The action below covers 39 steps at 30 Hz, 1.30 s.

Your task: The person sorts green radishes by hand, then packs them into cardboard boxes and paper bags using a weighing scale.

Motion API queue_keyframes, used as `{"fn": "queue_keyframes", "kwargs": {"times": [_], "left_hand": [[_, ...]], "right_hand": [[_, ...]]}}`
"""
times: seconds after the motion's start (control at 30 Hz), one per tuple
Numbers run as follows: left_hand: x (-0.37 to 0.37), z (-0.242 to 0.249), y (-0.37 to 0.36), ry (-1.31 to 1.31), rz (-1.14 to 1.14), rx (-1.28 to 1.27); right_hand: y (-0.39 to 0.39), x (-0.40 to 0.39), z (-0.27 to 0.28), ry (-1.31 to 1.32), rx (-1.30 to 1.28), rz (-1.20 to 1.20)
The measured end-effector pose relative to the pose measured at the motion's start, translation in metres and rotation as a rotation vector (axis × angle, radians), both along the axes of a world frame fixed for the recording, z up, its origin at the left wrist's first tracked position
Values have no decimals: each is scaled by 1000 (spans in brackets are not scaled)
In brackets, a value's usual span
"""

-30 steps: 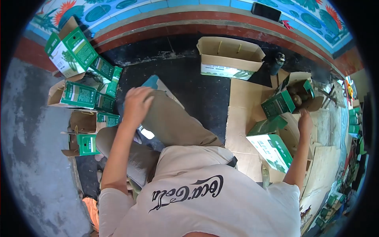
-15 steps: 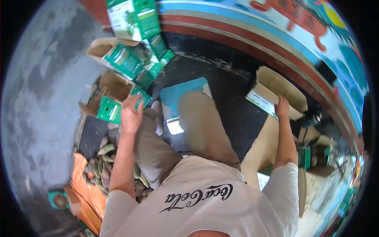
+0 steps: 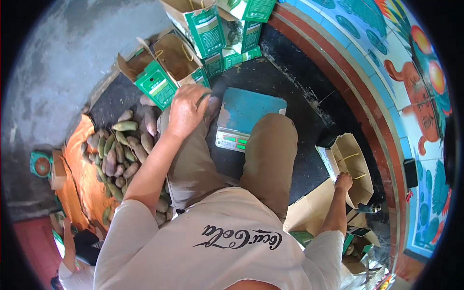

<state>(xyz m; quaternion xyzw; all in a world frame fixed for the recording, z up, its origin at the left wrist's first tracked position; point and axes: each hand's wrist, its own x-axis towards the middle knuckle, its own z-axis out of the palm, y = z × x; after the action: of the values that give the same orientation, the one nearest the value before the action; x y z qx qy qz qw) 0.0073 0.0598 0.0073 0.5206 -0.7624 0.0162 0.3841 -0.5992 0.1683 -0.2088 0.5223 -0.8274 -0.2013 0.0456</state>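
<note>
My right hand (image 3: 344, 181) is closed on the near rim of an open cardboard box (image 3: 360, 191) with a white outer side and yellow cord handles inside. My left hand (image 3: 188, 110) is raised above my left knee, fingers curled. A dark green sliver shows at its fingertips, but I cannot make out whether it is held. Just beyond that hand stand open green-and-brown cardboard boxes (image 3: 157, 86). Between my feet and knees lies a digital scale (image 3: 252, 108) with a blue platform and lit green displays; nothing is on it.
A heap of purple and green tubers (image 3: 113, 157) lies left of my leg, partly on an orange sheet (image 3: 77, 179). More green boxes (image 3: 205, 31) are stacked at the back. Another person's arm (image 3: 69, 244) shows at lower left. Flat cardboard (image 3: 309, 208) lies at my right.
The view has turned, so the boxes, scale and tubers sit differently in it. My left hand's fingers have gone from spread over the boxes to curled. My right hand stays at its box.
</note>
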Motion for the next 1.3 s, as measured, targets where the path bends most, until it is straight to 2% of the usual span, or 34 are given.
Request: {"fn": "queue_keyframes", "kwargs": {"times": [0.07,0.3,0.43,0.63,0.8,0.97,1.1,1.3], "left_hand": [[1,-2,-1,15,-1,-7],[3,-1,1,72,-7,0],[4,-2,0,80,7,-21],[6,-2,-1,114,35,-29],[10,-2,0,121,61,-51],[16,-1,1,138,85,-43],[19,0,2,139,92,-31],[25,-3,0,152,89,-66]], "right_hand": [[0,2,13,39,-89,106],[-19,15,64,-191,-386,318],[-45,85,128,-224,-517,413],[-109,178,191,-261,-633,765],[-153,248,191,-360,-507,921],[-171,310,158,-383,-409,1106],[-167,342,132,-305,-313,1200],[-157,358,121,-291,-309,1232]]}}
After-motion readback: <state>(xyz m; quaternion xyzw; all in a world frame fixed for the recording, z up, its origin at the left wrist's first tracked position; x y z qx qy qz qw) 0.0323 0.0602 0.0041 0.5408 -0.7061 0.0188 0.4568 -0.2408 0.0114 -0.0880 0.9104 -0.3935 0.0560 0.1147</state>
